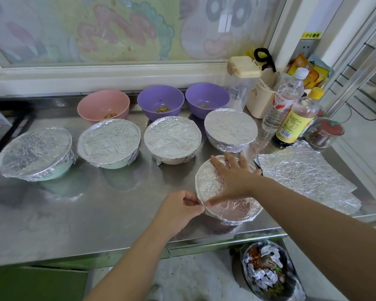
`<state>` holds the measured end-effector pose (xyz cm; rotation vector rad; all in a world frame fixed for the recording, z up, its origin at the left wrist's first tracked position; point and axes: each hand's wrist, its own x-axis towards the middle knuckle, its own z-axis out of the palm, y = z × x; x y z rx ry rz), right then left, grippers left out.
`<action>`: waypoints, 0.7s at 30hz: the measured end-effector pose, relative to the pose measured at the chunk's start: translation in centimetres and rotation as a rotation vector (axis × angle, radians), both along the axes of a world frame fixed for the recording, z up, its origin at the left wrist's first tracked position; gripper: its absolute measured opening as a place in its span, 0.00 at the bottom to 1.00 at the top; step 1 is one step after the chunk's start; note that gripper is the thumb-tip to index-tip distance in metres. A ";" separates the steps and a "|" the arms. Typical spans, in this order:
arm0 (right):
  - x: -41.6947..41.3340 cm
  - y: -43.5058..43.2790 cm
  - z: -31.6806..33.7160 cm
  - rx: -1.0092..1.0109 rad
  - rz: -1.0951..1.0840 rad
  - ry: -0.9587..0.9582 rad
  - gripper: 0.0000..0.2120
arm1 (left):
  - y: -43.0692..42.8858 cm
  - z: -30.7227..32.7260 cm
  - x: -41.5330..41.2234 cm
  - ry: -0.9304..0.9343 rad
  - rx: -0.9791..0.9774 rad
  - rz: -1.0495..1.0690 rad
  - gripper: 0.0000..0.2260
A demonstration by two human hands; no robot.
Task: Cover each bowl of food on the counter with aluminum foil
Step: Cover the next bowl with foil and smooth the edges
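Foiling the near bowl (233, 220).
My right hand (233, 178) lies flat on its foil (210, 186); my left hand (179, 210) pinches the edge at eight o'clock.

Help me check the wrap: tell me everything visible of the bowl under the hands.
The foil-covered bowl sits near the steel counter's front edge. Crinkled silver foil spans its top and folds down round the rim; little of its wall shows. The right hand lies flat on top; the left hand pinches the foil at the left rim.
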<state>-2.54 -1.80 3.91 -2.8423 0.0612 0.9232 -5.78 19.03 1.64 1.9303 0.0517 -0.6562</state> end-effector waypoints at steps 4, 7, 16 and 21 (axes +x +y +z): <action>0.1 0.0 0.0 -0.002 -0.002 0.005 0.69 | -0.3 1.0 0.2 0.205 -0.166 0.092 0.07; 0.2 0.0 0.1 -0.001 -0.003 0.009 0.69 | 0.1 1.7 0.4 0.346 -0.263 0.105 0.09; 0.0 0.2 0.3 -0.001 -0.022 0.009 0.68 | 0.9 2.5 0.0 0.553 -0.459 0.180 0.09; -0.2 0.6 0.3 -0.002 -0.043 0.008 0.67 | -0.9 2.7 -0.9 0.650 -0.602 0.382 0.09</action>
